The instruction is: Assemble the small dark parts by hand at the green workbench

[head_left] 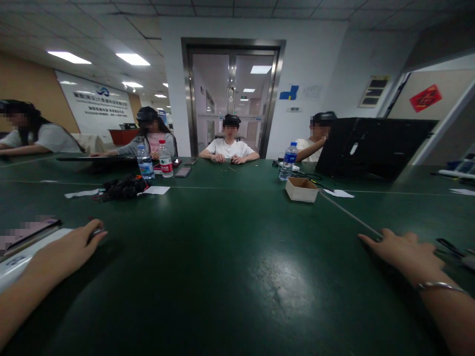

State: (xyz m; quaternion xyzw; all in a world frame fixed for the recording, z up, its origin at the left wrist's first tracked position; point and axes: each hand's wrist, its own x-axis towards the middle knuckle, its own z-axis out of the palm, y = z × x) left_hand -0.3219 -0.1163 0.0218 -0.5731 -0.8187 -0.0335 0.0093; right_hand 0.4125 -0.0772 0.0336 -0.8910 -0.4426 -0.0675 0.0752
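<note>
A small grey object (96, 231) sat at the fingertips of the left hand (79, 242), in the left of the frame, well apart from the right hand (406, 253) at the lower right. A thin pale strip (347, 212) ran from beside an open cardboard box (301, 191), right of centre, down to the right fingers.

The dark green tabletop (193, 257) filled the lower frame, a patch of glare below centre. A blue-capped water bottle (288, 162) stood just behind the box; a black monitor (374, 147) rose at the right. Left of centre, a red-capped bottle (166, 159) stood near a heap of black cables (124, 188). Four people sat across the upper middle, one before glass doors (232, 89).

The left thumb and fingers pinched the grey object; the right hand lay palm down, thumb spread wide, its contact with the strip unclear.
</note>
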